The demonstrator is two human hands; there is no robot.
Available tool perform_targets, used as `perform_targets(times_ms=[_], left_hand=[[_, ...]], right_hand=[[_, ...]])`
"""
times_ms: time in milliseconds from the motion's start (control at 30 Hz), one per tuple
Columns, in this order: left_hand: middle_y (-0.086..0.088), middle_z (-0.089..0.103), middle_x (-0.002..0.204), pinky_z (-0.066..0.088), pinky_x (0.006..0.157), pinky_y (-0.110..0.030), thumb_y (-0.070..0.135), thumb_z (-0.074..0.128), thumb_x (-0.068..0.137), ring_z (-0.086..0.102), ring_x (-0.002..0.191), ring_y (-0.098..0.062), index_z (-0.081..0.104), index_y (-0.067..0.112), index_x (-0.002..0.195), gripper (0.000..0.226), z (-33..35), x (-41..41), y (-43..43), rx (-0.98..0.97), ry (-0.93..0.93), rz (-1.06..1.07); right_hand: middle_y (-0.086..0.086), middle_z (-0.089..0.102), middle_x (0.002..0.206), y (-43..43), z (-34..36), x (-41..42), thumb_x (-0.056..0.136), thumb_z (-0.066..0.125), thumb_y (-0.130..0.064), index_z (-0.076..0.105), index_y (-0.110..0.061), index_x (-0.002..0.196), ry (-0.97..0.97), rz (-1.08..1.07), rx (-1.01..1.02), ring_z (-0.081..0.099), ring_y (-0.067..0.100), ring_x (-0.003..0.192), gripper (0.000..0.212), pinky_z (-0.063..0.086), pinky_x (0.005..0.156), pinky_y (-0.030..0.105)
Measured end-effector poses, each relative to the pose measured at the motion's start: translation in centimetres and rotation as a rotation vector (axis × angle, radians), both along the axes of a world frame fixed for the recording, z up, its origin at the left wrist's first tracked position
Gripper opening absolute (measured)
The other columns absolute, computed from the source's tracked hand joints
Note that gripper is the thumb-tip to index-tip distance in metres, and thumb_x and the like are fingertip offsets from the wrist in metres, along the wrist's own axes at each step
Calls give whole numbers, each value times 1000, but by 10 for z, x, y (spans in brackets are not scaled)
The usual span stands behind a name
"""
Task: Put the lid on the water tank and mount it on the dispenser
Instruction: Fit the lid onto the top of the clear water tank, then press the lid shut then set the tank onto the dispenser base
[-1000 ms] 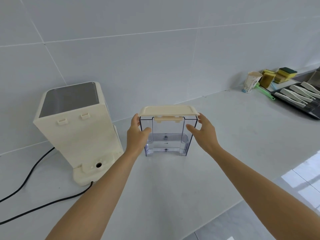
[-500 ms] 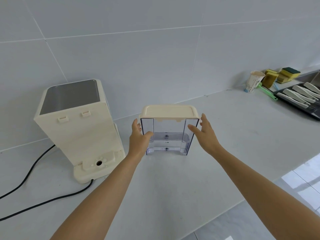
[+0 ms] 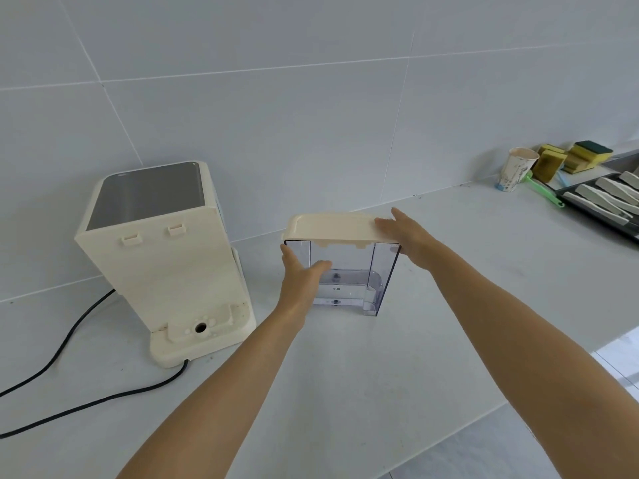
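A clear plastic water tank (image 3: 349,271) stands upright on the white counter, with the cream lid (image 3: 332,225) lying across its top. My left hand (image 3: 300,274) grips the tank's left wall, thumb across the front. My right hand (image 3: 408,233) rests flat on the lid's right end and wraps the tank's upper right corner. The cream dispenser (image 3: 162,250) stands to the left, its back facing me, with two small hooks near its top and a round port in its base ledge.
A black power cord (image 3: 79,402) runs from the dispenser's base across the counter to the left. At the far right stand a paper cup (image 3: 517,169), yellow sponges (image 3: 570,159), a green brush and a dark tray (image 3: 608,202). The counter edge runs along the lower right.
My right hand has risen from the tank's right side onto the lid's right end. My left hand has tightened its grip on the left wall. The tank stays on the counter.
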State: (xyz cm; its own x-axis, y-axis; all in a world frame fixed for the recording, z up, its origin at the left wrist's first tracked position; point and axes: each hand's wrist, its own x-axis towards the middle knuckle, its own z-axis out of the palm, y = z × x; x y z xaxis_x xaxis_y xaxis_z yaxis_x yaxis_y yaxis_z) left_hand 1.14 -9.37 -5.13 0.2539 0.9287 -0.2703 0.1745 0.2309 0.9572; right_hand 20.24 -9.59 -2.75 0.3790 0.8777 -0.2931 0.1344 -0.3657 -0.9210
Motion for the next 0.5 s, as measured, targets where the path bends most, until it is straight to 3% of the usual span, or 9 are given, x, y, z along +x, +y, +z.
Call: perform_targets(times_ms=[67, 133, 233, 333, 433, 500], left_hand=[[0, -4, 158, 15, 115, -41, 34, 53, 86, 13, 144, -22, -15, 26, 143, 89, 1, 3, 1, -22, -2, -7], [0, -8, 158, 13, 116, -41, 41, 53, 85, 10, 144, -22, -18, 26, 142, 92, 1, 5, 3, -30, -4, -12], [2, -14, 157, 11, 117, -43, 46, 52, 83, 7, 145, -21, -22, 26, 140, 96, 0, 7, 11, -34, -1, -19], [1, -18, 156, 12, 116, -44, 49, 52, 82, 6, 145, -22, -24, 23, 140, 99, 4, 9, 20, -33, 9, -5], [-2, -15, 157, 14, 115, -43, 50, 53, 81, 8, 145, -23, -23, 21, 140, 100, 6, 14, 34, -40, 16, -1], [-5, -1, 158, 21, 112, -40, 48, 55, 81, 17, 142, -23, -14, 20, 143, 97, 8, 17, 45, -27, -8, -16]], right_hand=[[4, 39, 139, 1, -1, 1, 88, 51, -31, 28, -13, 142, -45, 38, -32, 41, 21, 123, 61, 36, 100, 37], [3, 50, 112, -1, 0, 2, 88, 52, -30, 47, -9, 125, -63, 69, -39, 49, 16, 97, 43, 38, 87, 32], [-1, 51, 87, -4, 0, 4, 85, 56, -29, 52, -12, 101, -72, 66, -58, 47, 12, 78, 24, 39, 74, 25], [2, 54, 92, -10, 0, 5, 80, 63, -29, 52, -12, 91, -75, 76, -77, 50, 20, 91, 23, 44, 88, 33], [7, 56, 100, -21, 4, 0, 77, 67, -27, 49, -16, 77, -69, 110, -112, 53, 24, 93, 22, 44, 92, 37], [8, 57, 102, -27, 5, -7, 78, 66, -27, 53, -13, 88, -96, 144, -140, 53, 23, 93, 21, 44, 90, 36]])
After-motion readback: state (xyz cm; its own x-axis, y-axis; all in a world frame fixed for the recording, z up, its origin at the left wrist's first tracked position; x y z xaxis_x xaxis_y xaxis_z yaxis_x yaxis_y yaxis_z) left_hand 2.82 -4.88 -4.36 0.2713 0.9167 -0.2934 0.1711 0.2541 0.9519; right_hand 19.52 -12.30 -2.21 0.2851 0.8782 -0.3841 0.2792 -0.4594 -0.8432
